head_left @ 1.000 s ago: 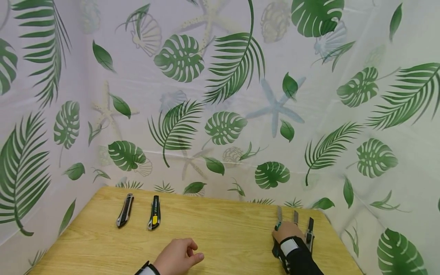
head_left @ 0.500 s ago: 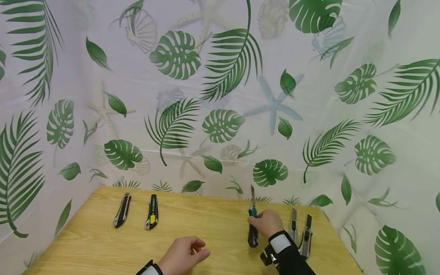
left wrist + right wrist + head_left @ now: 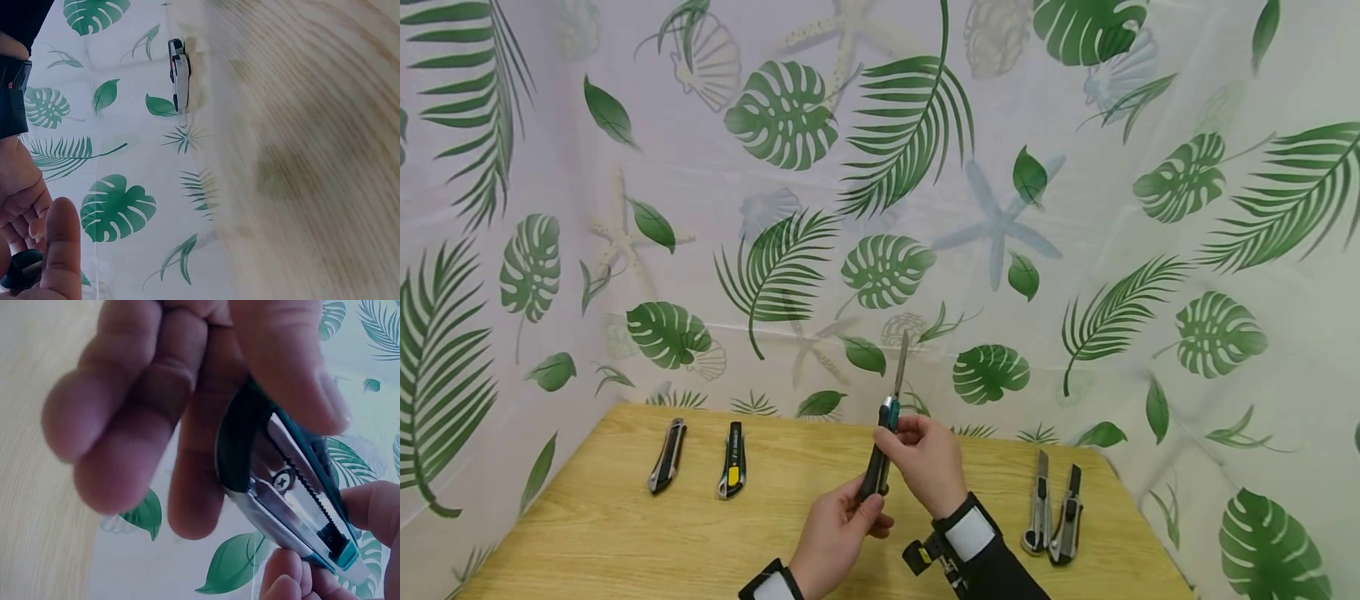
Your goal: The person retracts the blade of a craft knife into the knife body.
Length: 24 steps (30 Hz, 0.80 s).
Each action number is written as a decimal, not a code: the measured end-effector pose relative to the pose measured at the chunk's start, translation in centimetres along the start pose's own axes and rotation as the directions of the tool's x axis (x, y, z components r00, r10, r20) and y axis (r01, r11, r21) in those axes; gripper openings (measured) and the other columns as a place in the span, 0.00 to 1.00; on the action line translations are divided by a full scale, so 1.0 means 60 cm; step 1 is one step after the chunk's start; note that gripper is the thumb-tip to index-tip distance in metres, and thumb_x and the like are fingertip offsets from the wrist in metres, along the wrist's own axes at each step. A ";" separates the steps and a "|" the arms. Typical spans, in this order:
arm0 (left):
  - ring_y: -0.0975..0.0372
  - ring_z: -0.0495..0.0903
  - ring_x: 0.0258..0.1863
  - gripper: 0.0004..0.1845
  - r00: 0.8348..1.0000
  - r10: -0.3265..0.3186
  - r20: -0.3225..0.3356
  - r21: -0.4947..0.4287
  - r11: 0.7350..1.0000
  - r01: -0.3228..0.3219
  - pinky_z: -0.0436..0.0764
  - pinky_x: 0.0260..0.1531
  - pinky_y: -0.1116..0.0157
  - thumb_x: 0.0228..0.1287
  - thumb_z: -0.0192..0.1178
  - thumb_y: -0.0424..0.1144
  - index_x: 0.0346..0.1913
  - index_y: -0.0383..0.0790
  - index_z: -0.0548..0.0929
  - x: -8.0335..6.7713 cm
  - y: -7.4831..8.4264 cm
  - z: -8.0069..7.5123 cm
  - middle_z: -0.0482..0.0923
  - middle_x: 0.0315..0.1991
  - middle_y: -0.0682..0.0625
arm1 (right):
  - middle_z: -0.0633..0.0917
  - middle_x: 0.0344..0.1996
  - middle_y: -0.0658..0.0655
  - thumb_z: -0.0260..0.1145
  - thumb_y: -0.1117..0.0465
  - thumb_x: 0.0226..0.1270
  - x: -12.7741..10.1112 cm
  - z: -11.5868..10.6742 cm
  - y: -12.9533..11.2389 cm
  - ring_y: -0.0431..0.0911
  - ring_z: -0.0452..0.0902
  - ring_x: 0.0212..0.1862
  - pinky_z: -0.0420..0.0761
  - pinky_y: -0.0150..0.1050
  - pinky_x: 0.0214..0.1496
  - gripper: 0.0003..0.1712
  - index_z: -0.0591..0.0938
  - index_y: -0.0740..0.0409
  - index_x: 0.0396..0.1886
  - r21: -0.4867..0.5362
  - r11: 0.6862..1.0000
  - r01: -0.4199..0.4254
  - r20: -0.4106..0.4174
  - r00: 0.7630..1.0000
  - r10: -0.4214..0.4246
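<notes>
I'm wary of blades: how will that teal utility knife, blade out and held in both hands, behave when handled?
The teal utility knife looks rigid, its body metal and plastic. Its thin extended blade probably flexes or snaps if pushed sideways. The right hand and left hand hold it easily, so it seems light.

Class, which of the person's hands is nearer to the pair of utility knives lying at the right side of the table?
Right. The right hand is mid-table above the wood, gripping the teal knife, just left of the pair of knives. The left hand grips the knife's lower end, farther left.
</notes>
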State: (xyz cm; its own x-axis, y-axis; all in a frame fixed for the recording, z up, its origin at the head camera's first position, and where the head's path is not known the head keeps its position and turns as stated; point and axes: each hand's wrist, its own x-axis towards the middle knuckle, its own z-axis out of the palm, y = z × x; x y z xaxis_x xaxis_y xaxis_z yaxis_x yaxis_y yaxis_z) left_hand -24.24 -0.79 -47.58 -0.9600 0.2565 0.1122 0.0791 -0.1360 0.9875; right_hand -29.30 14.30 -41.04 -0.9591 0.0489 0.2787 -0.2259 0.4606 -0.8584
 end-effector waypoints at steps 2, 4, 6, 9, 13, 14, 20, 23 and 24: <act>0.53 0.88 0.39 0.25 1.000 -0.007 -0.003 -0.018 1.000 0.007 0.86 0.42 0.59 0.79 0.55 0.42 0.70 0.29 0.71 0.001 0.000 -0.001 0.86 0.40 0.45 | 0.85 0.29 0.52 0.75 0.47 0.62 -0.003 0.002 -0.001 0.45 0.79 0.32 0.80 0.40 0.35 0.21 0.86 0.60 0.42 0.004 1.000 0.007 0.000 1.000 -0.007; 0.52 0.88 0.39 0.25 1.000 -0.011 -0.004 -0.024 1.000 0.011 0.86 0.42 0.59 0.79 0.54 0.43 0.70 0.30 0.71 0.002 0.001 -0.002 0.86 0.40 0.44 | 0.84 0.30 0.53 0.75 0.47 0.63 -0.005 0.003 -0.002 0.45 0.79 0.33 0.80 0.41 0.36 0.22 0.85 0.61 0.43 0.005 1.000 0.016 0.003 1.000 -0.016; 0.53 0.88 0.38 0.24 1.000 -0.014 0.004 -0.038 0.999 0.014 0.86 0.42 0.60 0.80 0.52 0.43 0.69 0.29 0.71 0.004 0.002 -0.003 0.86 0.40 0.44 | 0.83 0.30 0.53 0.76 0.48 0.63 -0.007 0.005 -0.003 0.46 0.78 0.33 0.80 0.41 0.38 0.21 0.84 0.60 0.43 0.003 1.000 0.026 0.007 1.000 -0.026; 0.52 0.88 0.41 0.21 0.999 -0.026 0.046 -0.122 0.992 0.032 0.85 0.45 0.59 0.82 0.49 0.39 0.68 0.27 0.71 0.004 0.007 -0.008 0.85 0.45 0.42 | 0.82 0.32 0.53 0.75 0.48 0.64 -0.010 0.002 -0.009 0.46 0.78 0.35 0.79 0.41 0.41 0.22 0.82 0.59 0.47 0.020 0.999 0.051 0.043 0.998 -0.052; 0.52 0.87 0.47 0.22 0.991 -0.046 0.124 -0.252 0.965 0.077 0.84 0.49 0.58 0.83 0.47 0.36 0.70 0.26 0.67 0.002 0.019 -0.018 0.81 0.55 0.39 | 0.82 0.36 0.56 0.70 0.46 0.69 -0.007 -0.008 -0.024 0.47 0.77 0.38 0.80 0.42 0.41 0.24 0.80 0.61 0.51 0.164 0.985 0.048 0.144 0.987 -0.072; 0.52 0.87 0.47 0.22 0.989 -0.044 0.144 -0.267 0.960 0.082 0.84 0.50 0.58 0.82 0.47 0.36 0.71 0.27 0.66 0.002 0.022 -0.021 0.80 0.56 0.38 | 0.82 0.37 0.56 0.68 0.46 0.71 -0.005 -0.011 -0.028 0.48 0.77 0.38 0.79 0.42 0.42 0.24 0.80 0.61 0.52 0.218 0.975 0.032 0.173 0.982 -0.071; 0.52 0.87 0.47 0.22 0.965 -0.035 0.260 -0.268 0.958 0.106 0.84 0.49 0.56 0.81 0.49 0.37 0.69 0.27 0.69 -0.007 0.035 -0.030 0.81 0.57 0.36 | 0.86 0.44 0.58 0.55 0.43 0.80 0.010 -0.034 -0.038 0.49 0.83 0.49 0.78 0.44 0.55 0.29 0.80 0.65 0.59 0.477 0.870 -0.123 0.345 0.937 -0.057; 0.52 0.88 0.46 0.20 0.957 -0.045 0.287 -0.249 0.961 0.119 0.84 0.48 0.57 0.81 0.50 0.37 0.67 0.28 0.70 -0.012 0.035 -0.031 0.82 0.56 0.37 | 0.87 0.45 0.58 0.53 0.43 0.81 0.010 -0.041 -0.038 0.50 0.83 0.51 0.78 0.45 0.58 0.32 0.79 0.68 0.61 0.507 0.847 -0.158 0.395 0.917 -0.065; 0.52 0.88 0.46 0.20 0.957 -0.047 0.288 -0.244 0.962 0.121 0.84 0.48 0.57 0.81 0.50 0.37 0.66 0.28 0.71 -0.013 0.035 -0.031 0.82 0.56 0.37 | 0.87 0.45 0.58 0.53 0.43 0.81 0.009 -0.041 -0.038 0.51 0.84 0.50 0.79 0.45 0.58 0.32 0.78 0.68 0.61 0.512 0.843 -0.165 0.402 0.913 -0.065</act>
State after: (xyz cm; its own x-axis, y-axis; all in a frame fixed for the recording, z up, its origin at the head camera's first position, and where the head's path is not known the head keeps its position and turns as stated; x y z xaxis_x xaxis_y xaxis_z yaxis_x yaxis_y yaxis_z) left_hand -23.80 -3.04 -45.79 -0.8449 0.5269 0.0922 -0.1056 -0.3333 0.9369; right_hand -28.90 15.48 -37.87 -0.9298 -0.3416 0.1374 -0.1194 -0.0732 -0.9901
